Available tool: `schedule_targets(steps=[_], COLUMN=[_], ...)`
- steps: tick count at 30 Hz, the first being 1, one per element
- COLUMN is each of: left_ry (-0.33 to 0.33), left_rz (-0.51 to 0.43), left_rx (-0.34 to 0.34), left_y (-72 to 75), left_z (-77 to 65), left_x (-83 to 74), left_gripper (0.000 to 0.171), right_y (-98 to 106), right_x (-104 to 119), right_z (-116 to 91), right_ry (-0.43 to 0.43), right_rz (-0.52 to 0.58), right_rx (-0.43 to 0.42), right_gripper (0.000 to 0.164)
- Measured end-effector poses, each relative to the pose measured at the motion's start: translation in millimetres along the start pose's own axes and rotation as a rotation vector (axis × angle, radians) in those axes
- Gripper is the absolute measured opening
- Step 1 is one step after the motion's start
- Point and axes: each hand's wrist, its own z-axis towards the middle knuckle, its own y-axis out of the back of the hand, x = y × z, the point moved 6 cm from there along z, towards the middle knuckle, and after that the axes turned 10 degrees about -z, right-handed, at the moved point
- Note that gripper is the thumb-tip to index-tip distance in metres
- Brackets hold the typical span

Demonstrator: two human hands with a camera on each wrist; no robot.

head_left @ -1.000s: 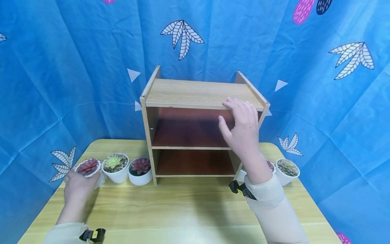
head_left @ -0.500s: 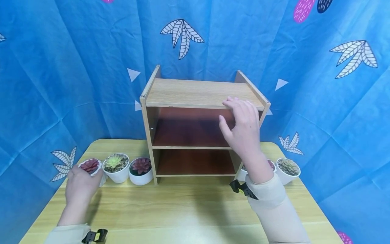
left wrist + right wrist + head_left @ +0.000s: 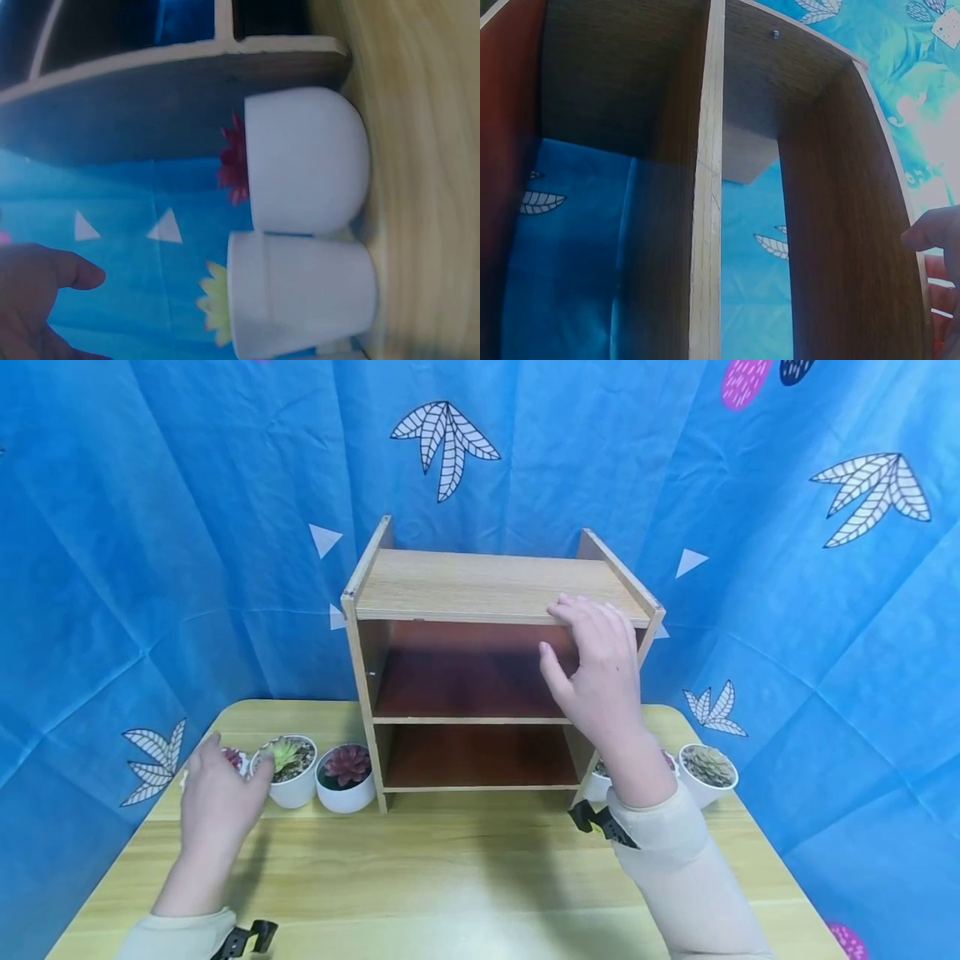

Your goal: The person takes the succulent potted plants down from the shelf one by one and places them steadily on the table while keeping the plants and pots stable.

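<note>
My left hand (image 3: 221, 793) hovers over the leftmost white pot, its thumb and fingers spread and holding nothing. Behind the hand, a bit of that pot's red succulent (image 3: 236, 760) shows. The thumb is nearest a white pot with a green succulent (image 3: 292, 789); a rounder white pot with a dark red succulent (image 3: 347, 797) stands to its right. At the wooden shelf unit (image 3: 480, 589), my right hand (image 3: 600, 681) has its fingertips at the front edge of the top board. Its thumb (image 3: 930, 229) stands apart, below that edge; firm contact cannot be told.
Right of the unit, a white pot with a pale green succulent (image 3: 707, 777) stands on the wooden table (image 3: 420, 877). Another white pot (image 3: 596, 789) is partly hidden by my right forearm. A blue patterned cloth (image 3: 225, 527) hangs behind.
My left hand has lifted off the leftmost pot and moved up and right, its fingers spreading. My right hand keeps its place at the top board.
</note>
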Motion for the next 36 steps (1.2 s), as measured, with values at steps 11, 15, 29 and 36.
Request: schedule_targets(steps=[11,15,29,36], left_ry=[-0.062,-0.131,-0.437,-0.542], left_rz=[-0.084,-0.125,-0.209,-0.241], left_rx=[-0.085,-0.153,-0.25,-0.218], left_y=[2.4,6.7,9.6,1.3], left_z=[-8.1,-13.2,-33.7,-38.4], left_x=[-31.0,-45.1,-107.4,-127.7], left_gripper=[0.08,0.073,0.057,0.058], right_y=[0.1,0.1,0.0,0.2], right_x=[-0.6,0.1,1.4,1.8], right_z=[-0.6,-1.0,0.8,1.0], right_ry=[0.014,0.019,0.018,0.015], right_rz=[0.003,0.008,0.002,-0.002], right_rx=[-0.014,-0.022,-0.011,-0.001], right_gripper=[0.039,0.039,0.04,0.041])
